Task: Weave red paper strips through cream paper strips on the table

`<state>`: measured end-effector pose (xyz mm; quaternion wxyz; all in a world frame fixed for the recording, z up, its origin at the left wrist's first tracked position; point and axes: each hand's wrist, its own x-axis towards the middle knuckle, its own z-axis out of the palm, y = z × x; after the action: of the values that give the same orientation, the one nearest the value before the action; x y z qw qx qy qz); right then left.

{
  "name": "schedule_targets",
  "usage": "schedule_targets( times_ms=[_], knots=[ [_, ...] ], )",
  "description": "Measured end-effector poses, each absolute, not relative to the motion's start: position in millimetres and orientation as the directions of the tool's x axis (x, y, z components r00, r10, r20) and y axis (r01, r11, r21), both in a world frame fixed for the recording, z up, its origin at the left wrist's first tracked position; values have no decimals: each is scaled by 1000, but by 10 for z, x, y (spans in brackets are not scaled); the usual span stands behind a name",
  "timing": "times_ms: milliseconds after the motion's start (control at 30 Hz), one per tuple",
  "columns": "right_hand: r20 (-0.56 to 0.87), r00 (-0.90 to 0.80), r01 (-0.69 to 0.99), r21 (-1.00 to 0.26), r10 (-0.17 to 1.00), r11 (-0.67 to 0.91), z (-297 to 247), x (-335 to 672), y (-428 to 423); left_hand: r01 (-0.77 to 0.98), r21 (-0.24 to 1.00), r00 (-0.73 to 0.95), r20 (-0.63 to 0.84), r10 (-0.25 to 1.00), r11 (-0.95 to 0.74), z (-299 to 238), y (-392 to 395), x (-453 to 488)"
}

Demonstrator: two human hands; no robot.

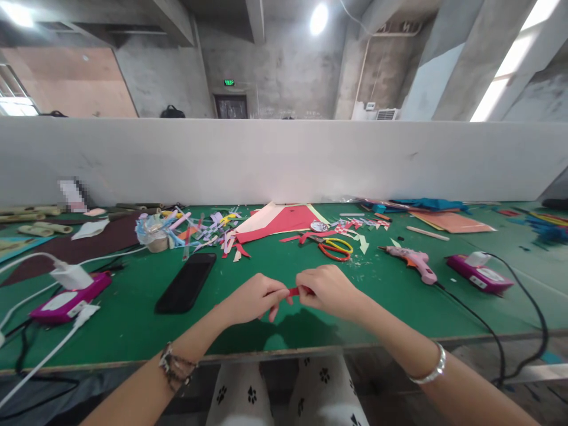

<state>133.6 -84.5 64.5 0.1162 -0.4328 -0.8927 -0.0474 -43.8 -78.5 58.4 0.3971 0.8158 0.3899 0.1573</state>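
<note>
Between my two hands, above the green tabletop near its front edge, runs a short red strip that looks like paper. My left hand pinches one end with thumb and finger. Curled fingers of my right hand grip the other end, and much of the strip is hidden inside them. Just beyond the hands lie scissors with yellow and red handles. Behind them are red paper and many small cut paper scraps.
A black phone lies left of my hands. To the right rests a pink glue gun, its cord trailing over the front edge. Purple power strips with cables stand on both sides. A white partition rises along the back.
</note>
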Motion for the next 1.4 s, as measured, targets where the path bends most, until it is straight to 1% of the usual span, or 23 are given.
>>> schedule_targets(
  times_ms=[100,200,233,300,333,367,400,433,500,533,600,667,700,767,833,900,1000,1100,1167,1233,1267,1333,1400],
  knots=[
    [252,-542,825,-23,802,565,621,1555,-781,542,776,616,-107,781,-322,609,-761,-630],
    [268,-455,878,-24,849,478,586,1879,-711,590,746,596,-144,790,-309,676,-734,-868],
    [294,-404,901,-37,866,433,578,1972,-697,607,733,586,-151,796,-307,703,-727,-927],
    [377,-320,914,-120,869,388,581,2070,-696,633,707,582,-166,796,-316,755,-719,-976],
    [442,-289,904,-166,849,394,595,2061,-711,639,692,593,-165,788,-335,776,-717,-961],
    [485,-302,878,-194,821,437,616,2013,-737,640,679,609,-162,777,-360,792,-716,-922],
    [507,-350,845,-193,788,499,643,1934,-768,636,669,630,-161,759,-386,804,-717,-866],
    [491,-437,808,-155,754,569,675,1833,-802,625,663,650,-149,745,-412,812,-718,-802],
    [357,-612,743,-45,706,668,737,1620,-859,606,652,683,-132,719,-455,820,-725,-680],
    [260,-654,730,-27,710,683,762,1529,-877,593,649,698,-120,706,-476,822,-731,-634],
    [108,-665,741,-28,739,671,791,1408,-885,576,619,726,-88,682,-534,818,-746,-574],
    [35,-645,762,-45,764,646,790,1362,-871,578,507,739,8,673,-640,796,-760,-539],
    [24,-635,770,-53,772,635,781,1354,-861,585,411,744,72,664,-699,774,-766,-521],
    [24,-629,775,-72,777,628,759,1346,-843,602,175,753,202,626,-779,705,-770,-475],
    [38,-636,763,-116,771,636,746,1327,-829,598,-45,778,272,566,-801,619,-764,-424],
    [50,-664,725,-205,746,658,757,1301,-820,556,-223,817,326,476,-801,546,-750,-392],
    [29,-696,656,-384,718,650,813,1290,-810,499,-388,850,393,351,-775,499,-715,-423],
    [3,-674,634,-510,739,581,866,1387,-792,516,-466,841,435,322,-719,501,-652,-582],
    [-7,-651,633,-558,759,537,872,1534,-771,547,-488,828,435,353,-680,495,-593,-775],
    [-34,-630,648,-574,776,501,860,1727,-742,569,-504,820,396,412,-650,480,-531,-1029],
    [-41,-623,658,-568,781,495,850,1827,-726,585,-506,811,362,459,-634,474,-503,-1166],
    [-39,-601,688,-534,799,491,833,1989,-697,644,-514,750,282,598,-566,481,-463,-1411],
    [-13,-573,734,-452,819,507,823,2050,-676,726,-496,640,232,733,-477,526,-454,-1540]
  ],
)
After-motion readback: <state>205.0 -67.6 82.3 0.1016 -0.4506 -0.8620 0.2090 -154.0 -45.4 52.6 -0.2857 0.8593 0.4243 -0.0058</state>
